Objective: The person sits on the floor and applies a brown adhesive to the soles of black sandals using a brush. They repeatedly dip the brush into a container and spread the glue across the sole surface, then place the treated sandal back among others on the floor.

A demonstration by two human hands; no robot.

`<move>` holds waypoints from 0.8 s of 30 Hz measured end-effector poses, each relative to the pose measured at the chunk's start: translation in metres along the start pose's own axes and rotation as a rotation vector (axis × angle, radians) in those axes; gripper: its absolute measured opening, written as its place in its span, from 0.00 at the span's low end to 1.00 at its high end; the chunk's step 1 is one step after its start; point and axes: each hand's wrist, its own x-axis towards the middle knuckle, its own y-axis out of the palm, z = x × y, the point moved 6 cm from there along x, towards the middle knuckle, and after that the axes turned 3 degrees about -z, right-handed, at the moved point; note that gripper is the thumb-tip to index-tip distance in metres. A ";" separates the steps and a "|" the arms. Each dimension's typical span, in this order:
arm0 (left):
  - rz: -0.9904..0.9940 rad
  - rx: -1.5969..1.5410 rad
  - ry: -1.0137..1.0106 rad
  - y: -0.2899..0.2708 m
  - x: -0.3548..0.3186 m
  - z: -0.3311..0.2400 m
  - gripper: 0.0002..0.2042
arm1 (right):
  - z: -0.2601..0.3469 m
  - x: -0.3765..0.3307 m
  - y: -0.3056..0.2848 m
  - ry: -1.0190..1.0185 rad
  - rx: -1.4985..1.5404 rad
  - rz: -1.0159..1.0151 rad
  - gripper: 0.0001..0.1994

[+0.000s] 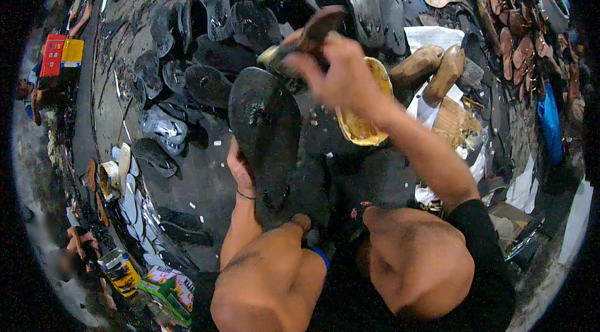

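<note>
My left hand [238,169] is closed on the edge of a black shoe sole [265,126], most of its fingers hidden beneath it. The sole lies broad side up, with a small dark mark near its upper part. Over its far end is my right hand [340,73], smeared by motion and closed round a brush [272,56] with a pale yellow end. A dark brown, sole-shaped piece [324,23] shows just past my fingers; whether I touch it, I cannot tell. Partly behind my right wrist stands a yellow tub [362,136] coated with amber residue, likely glue.
Many glossy black soles [253,23] cover the floor ahead. Two wooden shoe lasts [417,64] lie right of the tub, near white paper [434,38]. Tan sandals [522,51] are heaped far right. At the left are pale soles [134,210], a yellow-black can [119,272] and another person's hand [81,241].
</note>
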 end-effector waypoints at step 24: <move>-0.025 0.181 -0.197 -0.086 -0.072 0.028 0.25 | -0.056 -0.205 -0.105 0.659 -0.593 0.659 0.22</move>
